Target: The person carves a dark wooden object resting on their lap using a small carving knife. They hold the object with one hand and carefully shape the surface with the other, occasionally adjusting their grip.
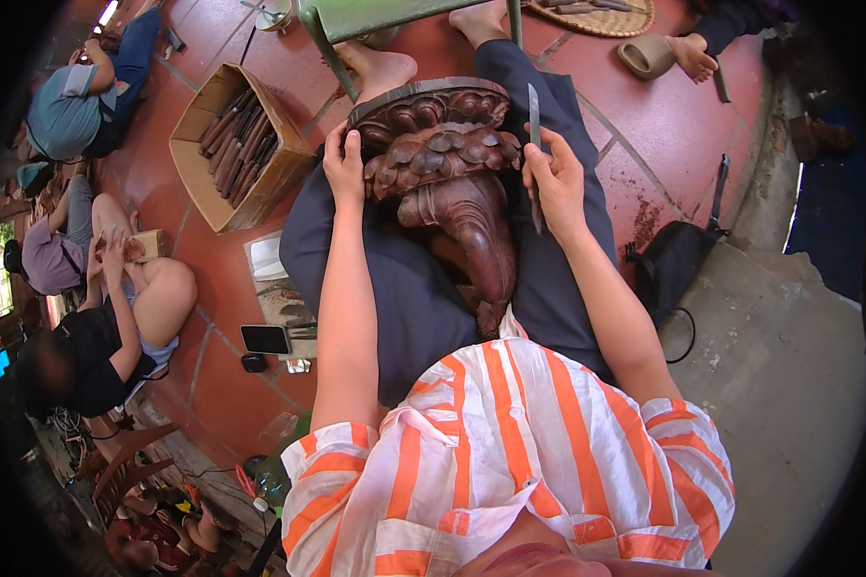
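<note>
A dark brown wood carving (457, 207) lies between my thighs, with a round carved rim at the far end and a thick curved stem pointing toward me. My left hand (344, 168) grips the left edge of its rim, thumb on top. In my right hand (556, 178) is a slim grey metal file (534, 115), held upright along the carving's right side. Thumb and fingers pinch it near its middle, and both of its ends stick out. Whether the file touches the wood I cannot tell.
To the left stands a cardboard box (194, 183) of wooden-handled tools. A phone (266, 338) lies on the tiles nearer me. A green stool (394, 17) is ahead, a woven tray (597, 17) beyond it. A black bag (678, 264) sits at right. Several people work at left.
</note>
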{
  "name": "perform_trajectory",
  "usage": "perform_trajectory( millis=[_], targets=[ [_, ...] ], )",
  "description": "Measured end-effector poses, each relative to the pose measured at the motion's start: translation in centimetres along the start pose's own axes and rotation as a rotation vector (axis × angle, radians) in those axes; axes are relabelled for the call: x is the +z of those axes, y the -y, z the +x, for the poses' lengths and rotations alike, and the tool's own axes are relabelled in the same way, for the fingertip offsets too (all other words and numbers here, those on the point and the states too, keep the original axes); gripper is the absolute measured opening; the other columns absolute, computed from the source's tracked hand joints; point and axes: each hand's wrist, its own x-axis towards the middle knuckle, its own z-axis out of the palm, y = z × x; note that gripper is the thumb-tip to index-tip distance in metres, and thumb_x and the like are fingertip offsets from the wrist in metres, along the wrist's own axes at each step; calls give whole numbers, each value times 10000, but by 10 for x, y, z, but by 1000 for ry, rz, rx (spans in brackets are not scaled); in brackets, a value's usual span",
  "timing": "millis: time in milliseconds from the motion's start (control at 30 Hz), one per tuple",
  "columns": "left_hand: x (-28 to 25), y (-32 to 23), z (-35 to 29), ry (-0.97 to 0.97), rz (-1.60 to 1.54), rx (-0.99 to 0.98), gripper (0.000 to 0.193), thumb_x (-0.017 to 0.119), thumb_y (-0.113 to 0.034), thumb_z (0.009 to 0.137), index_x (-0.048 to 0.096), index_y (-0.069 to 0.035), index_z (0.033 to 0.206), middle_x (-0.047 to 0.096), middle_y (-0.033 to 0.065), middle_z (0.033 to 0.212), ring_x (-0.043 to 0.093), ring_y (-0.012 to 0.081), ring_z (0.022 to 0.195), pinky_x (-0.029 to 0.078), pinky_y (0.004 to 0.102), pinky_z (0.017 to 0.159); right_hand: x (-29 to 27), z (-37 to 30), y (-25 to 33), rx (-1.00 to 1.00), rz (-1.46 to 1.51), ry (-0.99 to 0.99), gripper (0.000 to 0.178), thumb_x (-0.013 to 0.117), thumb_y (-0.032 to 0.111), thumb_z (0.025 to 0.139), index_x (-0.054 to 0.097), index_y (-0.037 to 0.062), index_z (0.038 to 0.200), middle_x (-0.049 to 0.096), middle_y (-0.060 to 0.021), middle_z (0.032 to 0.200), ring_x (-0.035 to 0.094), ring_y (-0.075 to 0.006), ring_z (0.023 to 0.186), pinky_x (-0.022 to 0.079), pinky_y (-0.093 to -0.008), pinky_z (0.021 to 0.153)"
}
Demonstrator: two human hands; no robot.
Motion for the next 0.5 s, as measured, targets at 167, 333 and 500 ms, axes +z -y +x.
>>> perform_trajectory(
  millis=[167, 333, 500],
  targets=[
    [1, 0, -1, -2, -13, -10, 352, 551, -258, 922, 608, 31, 1114, 644, 144, 1061, 599, 230, 997, 441, 332, 904, -18, 3, 2, 214, 395, 153, 286, 461, 253, 993, 555, 1, 896, 472, -5, 569, 403, -56, 461, 307, -204, 442],
    [1, 4, 0, 14, -13, 11, 363, 555, -269, 918, 606, 29, 1120, 634, 152, 1081, 592, 249, 1020, 437, 340, 912, -12, 0, -1, 214, 139, 32, 538, 286, 393, 1030, 602, -6, 854, 451, 4, 562, 333, -64, 409, 263, -214, 396],
    [0, 9, 1, 8, -15, 19, 378, 559, -289, 912, 604, 25, 1116, 631, 156, 1077, 592, 266, 1021, 437, 347, 907, 5, -16, 22, 144, 141, 3, 352, 461, 275, 1004, 601, -16, 864, 592, -45, 714, 580, -84, 543, 468, -198, 500]
  ],
)
